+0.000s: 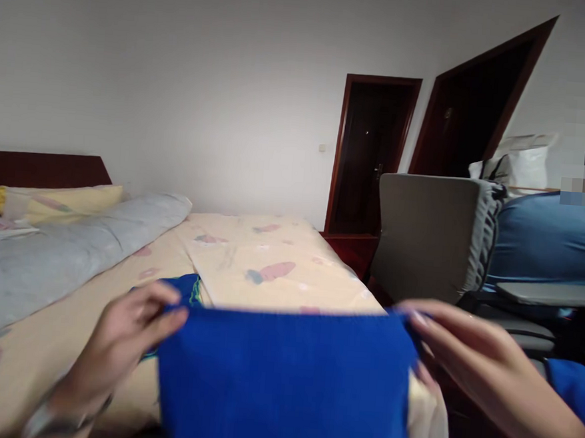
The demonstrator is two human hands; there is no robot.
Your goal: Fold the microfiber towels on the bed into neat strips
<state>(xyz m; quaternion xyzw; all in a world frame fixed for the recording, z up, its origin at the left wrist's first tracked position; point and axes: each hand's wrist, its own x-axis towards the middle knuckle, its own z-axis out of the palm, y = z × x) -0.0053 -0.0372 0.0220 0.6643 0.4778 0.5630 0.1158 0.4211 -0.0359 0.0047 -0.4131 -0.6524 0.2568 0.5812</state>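
Note:
A blue cloth [285, 385] hangs stretched between my two hands, its top edge nearly level. My left hand [129, 334] pinches the upper left corner, with a watch or bracelet on that wrist. At the upper right corner, my right hand [457, 344] grips the fabric between thumb and fingers. The lower part of the cloth runs out of view, so I cannot tell what kind of piece it is. Behind my left hand, another blue cloth with green-yellow trim [190, 286] lies on the bed, partly hidden.
The bed [251, 243] has a cream patterned sheet, a grey rolled quilt [95, 238] and a yellow pillow [73, 200]. At right, a person in a blue top [546, 237] sits in a grey office chair [424, 235]. Dark doors [372, 151] stand at the back.

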